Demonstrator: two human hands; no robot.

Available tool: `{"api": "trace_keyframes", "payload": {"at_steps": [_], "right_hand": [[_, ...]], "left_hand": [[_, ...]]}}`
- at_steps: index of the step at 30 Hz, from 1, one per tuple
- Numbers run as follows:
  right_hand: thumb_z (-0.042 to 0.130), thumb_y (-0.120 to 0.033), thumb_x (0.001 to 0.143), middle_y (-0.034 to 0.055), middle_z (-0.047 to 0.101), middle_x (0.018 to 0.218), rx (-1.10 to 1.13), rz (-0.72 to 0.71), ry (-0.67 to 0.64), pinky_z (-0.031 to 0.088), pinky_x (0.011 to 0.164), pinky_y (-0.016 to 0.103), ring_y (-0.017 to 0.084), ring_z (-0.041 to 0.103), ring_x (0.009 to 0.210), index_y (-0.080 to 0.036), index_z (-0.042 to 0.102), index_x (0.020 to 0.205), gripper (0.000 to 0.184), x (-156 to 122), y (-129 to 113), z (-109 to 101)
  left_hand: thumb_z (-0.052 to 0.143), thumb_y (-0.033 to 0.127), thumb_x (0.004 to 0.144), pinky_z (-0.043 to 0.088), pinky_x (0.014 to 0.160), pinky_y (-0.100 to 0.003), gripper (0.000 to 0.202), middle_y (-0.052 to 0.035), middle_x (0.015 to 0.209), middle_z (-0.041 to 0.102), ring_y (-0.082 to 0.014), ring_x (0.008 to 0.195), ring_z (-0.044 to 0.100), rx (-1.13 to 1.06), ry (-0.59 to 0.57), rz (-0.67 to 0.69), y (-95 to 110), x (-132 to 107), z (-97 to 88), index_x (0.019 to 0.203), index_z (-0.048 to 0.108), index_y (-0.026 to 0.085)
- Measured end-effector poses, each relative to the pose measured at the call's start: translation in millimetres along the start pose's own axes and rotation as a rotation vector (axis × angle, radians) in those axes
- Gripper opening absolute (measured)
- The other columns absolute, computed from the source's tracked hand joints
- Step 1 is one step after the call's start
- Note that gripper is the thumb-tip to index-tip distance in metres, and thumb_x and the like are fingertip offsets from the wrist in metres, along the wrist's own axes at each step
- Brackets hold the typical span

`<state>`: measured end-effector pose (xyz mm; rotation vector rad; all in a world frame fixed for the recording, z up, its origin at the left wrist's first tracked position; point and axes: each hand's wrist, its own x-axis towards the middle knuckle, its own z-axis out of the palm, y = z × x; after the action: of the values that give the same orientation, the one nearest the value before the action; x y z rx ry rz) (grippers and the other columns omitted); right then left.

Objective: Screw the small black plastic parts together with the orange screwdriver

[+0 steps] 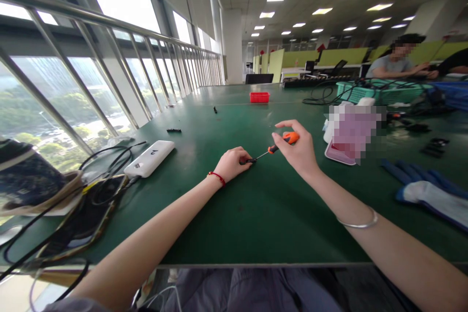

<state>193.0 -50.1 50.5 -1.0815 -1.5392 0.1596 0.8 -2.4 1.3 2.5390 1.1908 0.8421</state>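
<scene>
My right hand (298,148) grips a screwdriver (289,138) by its orange and black handle, with the index finger lifted off it. The shaft slants down and left to a small black part (249,161). My left hand (233,163) is closed on that part and holds it low over the green tabletop. At the part, the screwdriver's tip is too small to make out exactly. Two other small black pieces lie farther off: a long one (174,130) to the left and a shorter one (215,110) beyond it.
A red tray (259,97) stands at the far middle of the green table (234,234). To the left lie a white power bank (150,158), a phone (82,217) and black cables. On the right are a blue glove (435,195), a pink case (353,131), a green basket (383,93) and a seated person.
</scene>
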Motion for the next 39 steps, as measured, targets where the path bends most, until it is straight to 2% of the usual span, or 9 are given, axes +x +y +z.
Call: {"api": "trace_keyframes", "payload": {"at_steps": [4,9,11,15,21,27,32,37,39], "right_hand": [[0.061,-0.028,0.068,-0.0034,0.056,0.071,0.036,-0.062,-0.013,0.042,0.063,0.027,0.012,0.051,0.058,-0.022,0.048,0.107,0.042,0.5,0.2,-0.7],[0.055,-0.040,0.076,-0.0029,0.052,0.059,-0.062,0.065,-0.005,0.037,0.055,0.026,0.011,0.046,0.050,-0.020,0.057,0.077,0.020,1.4,0.0,-1.8],[0.056,-0.035,0.075,-0.0022,0.054,0.065,-0.016,0.008,-0.027,0.038,0.056,0.026,0.011,0.047,0.052,-0.020,0.058,0.083,0.017,1.9,1.4,-1.8],[0.060,-0.027,0.069,-0.0029,0.056,0.072,0.039,-0.059,-0.043,0.042,0.062,0.027,0.013,0.052,0.059,-0.021,0.049,0.107,0.040,1.6,1.7,-2.0],[0.055,-0.036,0.075,-0.0041,0.050,0.058,-0.021,0.018,-0.095,0.039,0.057,0.026,0.012,0.050,0.052,-0.021,0.058,0.085,0.018,0.5,-2.9,-2.6],[0.061,-0.030,0.068,-0.0038,0.055,0.070,-0.029,-0.060,-0.056,0.042,0.062,0.028,0.013,0.051,0.056,-0.023,0.047,0.108,0.043,-0.2,-1.4,-1.6],[0.056,-0.035,0.074,-0.0032,0.051,0.059,-0.102,-0.014,-0.071,0.041,0.060,0.028,0.013,0.050,0.054,-0.022,0.057,0.086,0.018,-0.8,-5.5,-1.9],[0.062,-0.028,0.067,-0.0030,0.056,0.072,-0.035,-0.096,-0.070,0.042,0.065,0.028,0.013,0.052,0.059,-0.022,0.046,0.112,0.048,-0.8,-5.6,-1.3],[0.062,-0.033,0.068,-0.0047,0.053,0.064,-0.072,-0.049,-0.078,0.041,0.061,0.028,0.013,0.049,0.054,-0.021,0.050,0.106,0.041,-1.1,-6.4,-1.8]], "left_hand": [[0.062,0.023,0.073,0.047,0.063,-0.022,0.012,-0.0017,0.077,0.059,-0.0108,0.065,0.055,0.000,0.004,0.000,-1.1,0.2,0.9,0.080,0.070,0.017],[0.062,0.023,0.073,0.047,0.063,-0.022,0.011,-0.0015,0.077,0.059,-0.0108,0.065,0.055,0.009,-0.001,-0.006,-1.4,0.1,1.0,0.078,0.069,0.017],[0.061,0.023,0.073,0.047,0.063,-0.022,0.011,-0.0015,0.077,0.059,-0.0109,0.065,0.055,0.012,-0.001,-0.008,-1.0,-0.1,0.7,0.079,0.069,0.017],[0.061,0.022,0.073,0.047,0.063,-0.022,0.012,-0.0016,0.078,0.059,-0.0110,0.066,0.055,0.007,0.000,-0.006,-0.2,-0.1,0.6,0.080,0.069,0.017],[0.061,0.023,0.073,0.048,0.064,-0.022,0.012,-0.0015,0.077,0.059,-0.0108,0.066,0.055,0.009,-0.002,-0.008,-1.7,0.3,1.4,0.079,0.069,0.017],[0.061,0.024,0.073,0.048,0.064,-0.022,0.012,-0.0019,0.078,0.059,-0.0112,0.066,0.056,0.008,-0.008,-0.011,-1.9,0.4,1.0,0.080,0.069,0.017],[0.061,0.023,0.073,0.048,0.064,-0.022,0.012,-0.0017,0.078,0.059,-0.0110,0.066,0.056,0.011,-0.007,-0.012,-0.7,0.4,0.8,0.079,0.069,0.017],[0.062,0.024,0.073,0.047,0.063,-0.022,0.013,-0.0017,0.078,0.059,-0.0108,0.065,0.055,0.007,-0.004,-0.017,-1.9,0.4,1.7,0.080,0.070,0.017],[0.061,0.024,0.073,0.047,0.063,-0.022,0.013,-0.0017,0.078,0.059,-0.0108,0.066,0.055,0.011,-0.004,-0.010,-2.4,0.4,1.8,0.080,0.070,0.017]]}}
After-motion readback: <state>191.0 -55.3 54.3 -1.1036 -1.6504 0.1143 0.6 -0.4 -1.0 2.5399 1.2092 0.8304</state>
